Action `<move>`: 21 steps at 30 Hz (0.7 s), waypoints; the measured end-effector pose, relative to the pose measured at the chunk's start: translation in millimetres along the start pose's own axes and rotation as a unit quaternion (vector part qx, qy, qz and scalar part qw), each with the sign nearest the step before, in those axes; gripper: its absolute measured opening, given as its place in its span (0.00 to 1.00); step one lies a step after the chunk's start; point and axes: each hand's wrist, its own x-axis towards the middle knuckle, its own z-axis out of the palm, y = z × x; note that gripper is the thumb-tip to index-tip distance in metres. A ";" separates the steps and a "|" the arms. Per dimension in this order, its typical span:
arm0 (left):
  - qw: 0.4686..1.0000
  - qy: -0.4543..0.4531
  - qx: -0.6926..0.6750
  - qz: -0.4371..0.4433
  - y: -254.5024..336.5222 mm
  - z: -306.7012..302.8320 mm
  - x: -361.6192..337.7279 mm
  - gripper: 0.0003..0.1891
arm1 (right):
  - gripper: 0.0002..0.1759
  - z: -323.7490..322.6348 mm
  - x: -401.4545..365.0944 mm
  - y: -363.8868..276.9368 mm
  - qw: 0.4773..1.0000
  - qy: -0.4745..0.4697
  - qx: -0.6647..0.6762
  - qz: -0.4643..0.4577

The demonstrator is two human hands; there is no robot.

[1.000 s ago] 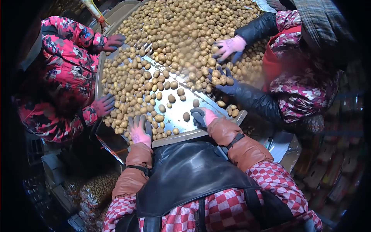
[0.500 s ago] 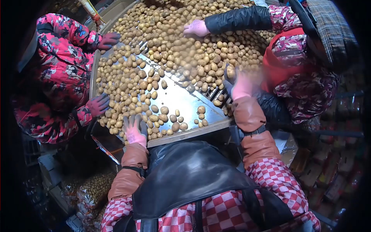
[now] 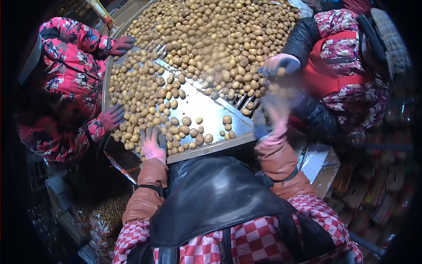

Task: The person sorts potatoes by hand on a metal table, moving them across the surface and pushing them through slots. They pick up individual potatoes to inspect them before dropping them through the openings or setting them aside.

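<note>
My left hand (image 3: 153,144), in a pink and grey glove, rests with spread fingers on potatoes (image 3: 147,94) at the near left of the metal tray (image 3: 195,100). At the tray's right corner is my right hand (image 3: 273,115), gloved and smeared by motion; what its fingers hold, if anything, is too blurred to make out. Just above it, a co-worker's gloved hand (image 3: 281,65) holds a potato, with another blurred potato below. A dense heap of potatoes (image 3: 220,39) covers the far side, beyond dark slats.
A co-worker in a pink camouflage jacket (image 3: 72,79) stands at the left, both gloved hands on the tray edge. Another in a red apron (image 3: 338,57) leans in at the right. Bagged potatoes (image 3: 107,215) lie below left, and a carton (image 3: 318,165) stands below right.
My right hand has moved slightly down and is now blurred. The right co-worker's arm has drawn back from the heap toward the tray's right corner. My left hand has barely moved.
</note>
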 end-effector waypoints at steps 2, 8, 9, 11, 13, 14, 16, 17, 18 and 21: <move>1.000 0.001 0.015 -0.002 -2.3 5.5 -0.1 0.26 | 0.21 25.2 -14.6 -10.4 0.983 -0.127 0.127 -0.033; 1.000 -0.024 0.015 -0.008 -0.5 0.0 0.3 0.26 | 0.25 80.6 -39.1 20.5 0.927 -0.294 0.072 0.219; 0.999 -0.037 0.017 -0.013 -0.7 -0.6 1.0 0.27 | 0.26 85.1 -30.7 23.0 0.913 -0.303 0.040 0.271; 0.999 -0.031 0.018 -0.010 -3.1 3.4 0.3 0.29 | 0.26 108.3 -16.5 49.4 0.935 -0.245 -0.003 0.256; 1.000 -0.024 0.020 -0.004 -4.7 3.7 0.9 0.31 | 0.26 123.0 10.2 72.2 0.945 -0.183 -0.100 0.253; 0.999 -0.035 0.020 -0.009 -3.3 1.8 0.7 0.31 | 0.26 123.3 27.0 79.2 0.934 -0.181 -0.152 0.268; 0.999 -0.047 0.022 -0.009 -3.4 -1.3 1.2 0.32 | 0.26 126.6 43.9 89.9 0.910 -0.216 -0.222 0.276; 0.998 -0.051 0.031 -0.008 -2.5 -2.3 0.9 0.32 | 0.25 127.5 49.3 96.9 0.879 -0.251 -0.293 0.282; 0.998 -0.055 0.038 -0.005 -2.1 -1.6 1.0 0.33 | 0.25 133.5 50.7 105.1 0.877 -0.247 -0.296 0.288; 0.999 -0.002 0.028 0.016 6.9 -1.1 4.1 0.20 | 0.20 161.6 38.5 152.6 0.879 -0.250 -0.346 0.212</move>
